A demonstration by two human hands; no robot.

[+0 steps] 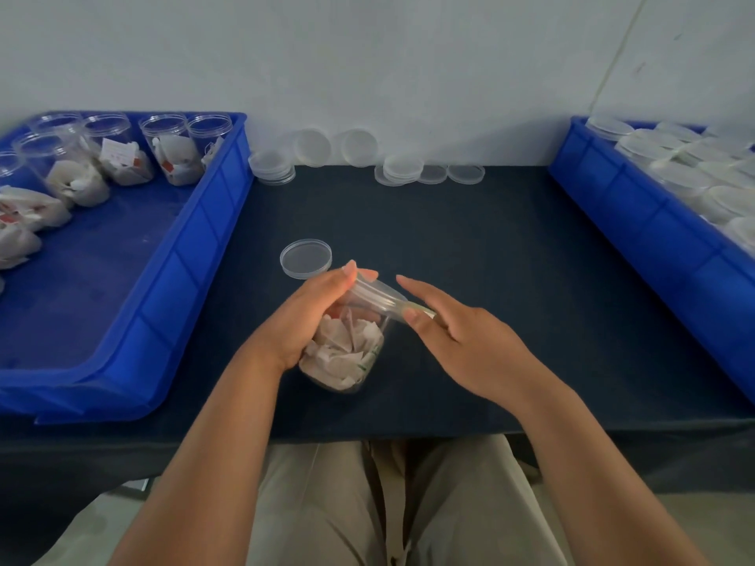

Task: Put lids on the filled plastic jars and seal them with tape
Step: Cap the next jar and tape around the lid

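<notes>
Step in hand: lidding. The clear round plastic jar filled with white sachets stands tilted at the near middle of the dark counter. The left grip is clamped round the jar's side, fingers curled over its shoulder. The right grip is apart, its fingers straight and laid against the clear plastic lid at the jar's mouth. The lid looks seated askew, not fully home. A pale strip shows by the right index finger; whether it is tape cannot be told.

A second loose clear lid lies flat on the counter just beyond the left grip.

Next move, as judged:
1. Set the jar upright.
2. Press or turn the lid level until it seats.
3. Apply tape round the seam. No tape roll is in sight.

The blue plastic tray on the left holds open filled jars.
</notes>
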